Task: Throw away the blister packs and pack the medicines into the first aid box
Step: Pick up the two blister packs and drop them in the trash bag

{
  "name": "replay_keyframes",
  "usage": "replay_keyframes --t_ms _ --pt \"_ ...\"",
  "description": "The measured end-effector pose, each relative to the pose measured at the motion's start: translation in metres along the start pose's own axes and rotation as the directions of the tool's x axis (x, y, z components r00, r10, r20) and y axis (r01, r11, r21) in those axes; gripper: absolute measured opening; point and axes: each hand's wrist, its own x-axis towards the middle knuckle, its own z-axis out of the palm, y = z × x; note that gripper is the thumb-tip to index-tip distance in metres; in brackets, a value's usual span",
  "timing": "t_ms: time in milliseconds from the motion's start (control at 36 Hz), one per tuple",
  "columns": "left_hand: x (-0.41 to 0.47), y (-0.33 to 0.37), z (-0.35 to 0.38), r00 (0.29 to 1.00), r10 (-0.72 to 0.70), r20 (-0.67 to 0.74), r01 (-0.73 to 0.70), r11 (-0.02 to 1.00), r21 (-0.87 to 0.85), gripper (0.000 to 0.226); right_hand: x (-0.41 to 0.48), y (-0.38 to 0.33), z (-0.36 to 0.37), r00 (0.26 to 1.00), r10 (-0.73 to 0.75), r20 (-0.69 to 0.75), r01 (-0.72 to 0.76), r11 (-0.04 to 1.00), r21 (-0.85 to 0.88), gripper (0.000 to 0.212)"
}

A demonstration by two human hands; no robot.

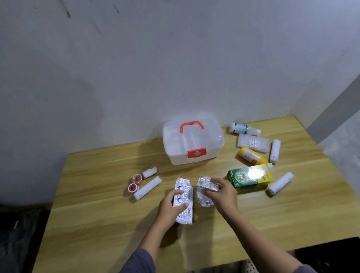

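Hands work over two foil blister packs at mid-tabletop point(96, 221). Left hand point(171, 206) closes its grip on the long pack point(184, 194), thumb across its face. Right hand point(223, 193) pinches the crumpled pack point(205, 186) by its upper end. First aid box point(192, 145) sits shut behind them, medicines lying around.

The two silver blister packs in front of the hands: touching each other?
Apart. The head view shows a strip of bare table between the left blister pack and the right blister pack.
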Motion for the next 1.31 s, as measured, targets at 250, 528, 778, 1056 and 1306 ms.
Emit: replay_keyframes --t_ms 250,528,778,1056,1306 --pt "0.025 0.097 0.072 0.992 0.114 0.046 -0.109 0.989 -0.101 0.035 0.034 -0.039 -0.120 0.967 -0.118 -0.226 0.136 0.989 0.065 0.037" --pt "0.045 0.219 0.286 0.866 0.325 0.380 -0.362 0.932 0.028 0.034 0.054 0.055 -0.314 0.808 0.109 -0.579 -0.011 0.985 0.170 0.037" --pt "0.039 0.233 0.504 0.639 0.166 0.751 -0.419 0.894 0.160 0.034 0.031 0.213 -0.438 0.517 0.442 -0.733 -0.230 0.896 0.379 0.043" --pt "0.058 0.144 0.675 0.474 -0.015 0.881 -0.621 0.703 0.346 0.040 0.037 0.363 -0.458 0.297 0.650 -0.699 -0.395 0.750 0.530 0.042" --pt "0.099 0.050 0.746 0.438 -0.207 0.875 -0.686 0.552 0.474 0.040 0.067 0.456 -0.447 0.276 0.733 -0.621 -0.428 0.672 0.604 0.039"
